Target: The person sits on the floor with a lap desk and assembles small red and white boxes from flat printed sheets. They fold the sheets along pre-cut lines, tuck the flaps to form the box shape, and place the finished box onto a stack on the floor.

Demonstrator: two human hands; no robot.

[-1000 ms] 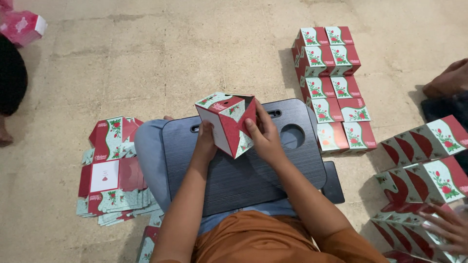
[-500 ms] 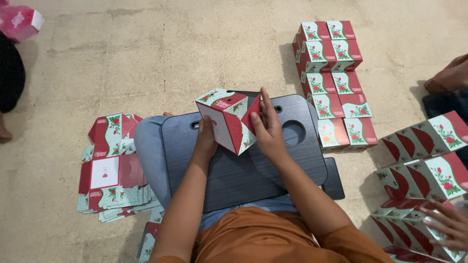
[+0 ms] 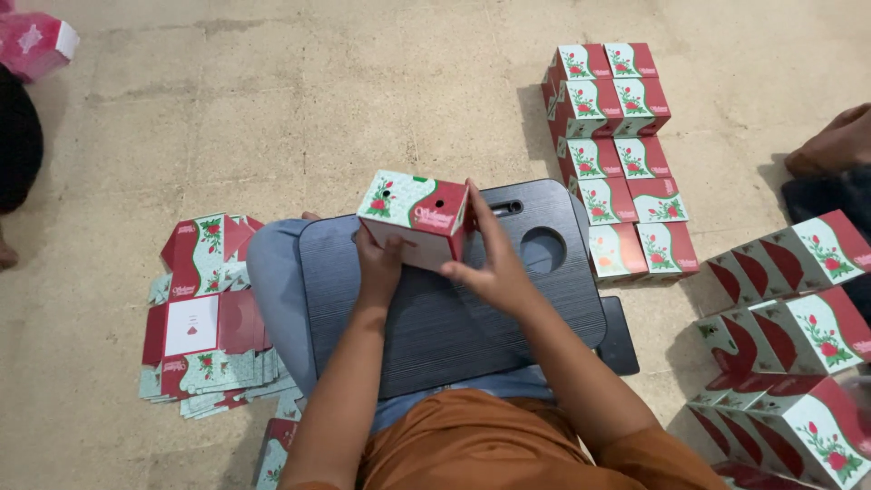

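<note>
I hold a small red, green and white cardboard box (image 3: 414,214) with a rose print above a dark lap tray (image 3: 454,308) resting on my legs. My left hand (image 3: 379,265) grips the box from below on its near left side. My right hand (image 3: 494,263) clasps its right side, fingers pressed against the red panel. The box's closed top faces up.
A pile of flat, unfolded box blanks (image 3: 207,313) lies on the floor at my left. Assembled boxes stand in rows at the upper right (image 3: 617,145) and at the right edge (image 3: 789,327). Another person's hand (image 3: 835,141) shows at the far right. A pink box (image 3: 36,41) sits top left.
The box has turned from a tilted, open-flap pose to upright with its top closed. Both hands shifted lower around it.
</note>
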